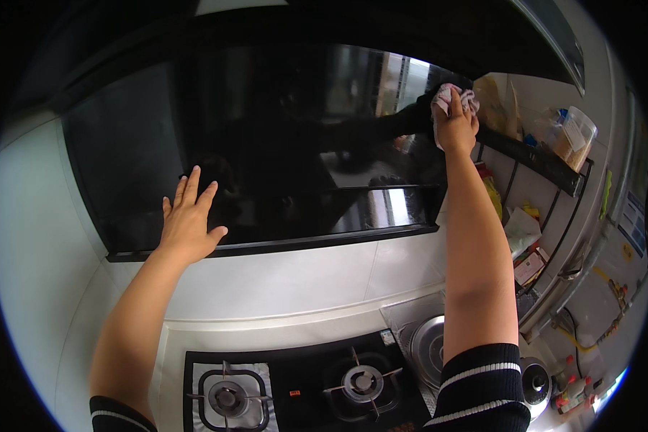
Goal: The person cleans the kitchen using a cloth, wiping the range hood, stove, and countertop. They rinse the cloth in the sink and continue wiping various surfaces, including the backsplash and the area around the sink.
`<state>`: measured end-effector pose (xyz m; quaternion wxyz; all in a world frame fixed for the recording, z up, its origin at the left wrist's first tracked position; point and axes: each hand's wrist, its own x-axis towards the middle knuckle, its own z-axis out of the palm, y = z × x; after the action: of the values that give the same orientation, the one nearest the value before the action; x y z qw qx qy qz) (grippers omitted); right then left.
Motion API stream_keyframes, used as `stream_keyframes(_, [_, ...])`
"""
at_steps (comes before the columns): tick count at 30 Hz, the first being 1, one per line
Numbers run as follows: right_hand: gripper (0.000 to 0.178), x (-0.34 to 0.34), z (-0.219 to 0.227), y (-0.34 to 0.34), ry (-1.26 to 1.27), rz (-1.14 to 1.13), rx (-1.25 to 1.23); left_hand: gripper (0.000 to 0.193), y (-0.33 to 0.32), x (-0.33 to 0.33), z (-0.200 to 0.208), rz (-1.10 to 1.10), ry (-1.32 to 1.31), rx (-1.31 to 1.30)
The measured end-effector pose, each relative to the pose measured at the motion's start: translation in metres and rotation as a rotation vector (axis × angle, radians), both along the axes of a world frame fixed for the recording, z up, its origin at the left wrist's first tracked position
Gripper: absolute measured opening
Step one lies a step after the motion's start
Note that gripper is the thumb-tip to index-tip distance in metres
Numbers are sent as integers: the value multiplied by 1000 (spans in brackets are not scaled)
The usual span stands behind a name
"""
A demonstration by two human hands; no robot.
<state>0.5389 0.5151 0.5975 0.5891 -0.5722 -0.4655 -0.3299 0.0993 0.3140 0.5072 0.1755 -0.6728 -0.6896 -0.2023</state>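
Currently, a pale cloth with reddish-pink markings point(445, 97) is seen at the upper right of the frame, bunched at the upper right corner of a glossy black panel point(266, 108). Cloth judged light, soft and limp, hard to break; best gripped as a thick wad, palm behind it and fingers over it, since loose edges could fold under. Panel looks smooth and stiff, probably slippery, so flat pressure is better suited than a pinch.

The cloth is held under the right hand point(456, 131), fingers partly bent and laid over it, index finger straighter; the thumb can't be made out well. The right arm is stretched almost straight up from the lower right, its striped sleeve point(482, 381) at the lower edge.

The left hand point(187, 216) is placed left of centre, over the panel's lower part, empty, fingers extended and spread, thumb pointed right. Back of hand shown; whether weight is borne by it can't be told. The left forearm is angled up from the lower left.

A black gas hob point(302, 381) is seen at bottom centre; a loaded dark shelf point(529, 158) is mounted at right.
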Motion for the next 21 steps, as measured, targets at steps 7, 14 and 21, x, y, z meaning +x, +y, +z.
stream_keyframes(7, [71, -74, -95, -11, 488, 39, -154, 81, 12, 34, -11, 80, -7, -116])
stream_keyframes(14, [70, -181, -173, -58, -66, 487, 9, 87, 20, 41, -19, 124, -6, -84])
stream_keyframes(21, [45, -69, -176, -8, 550, -3, -188, 96, 21, 46, -38, 97, -16, -140])
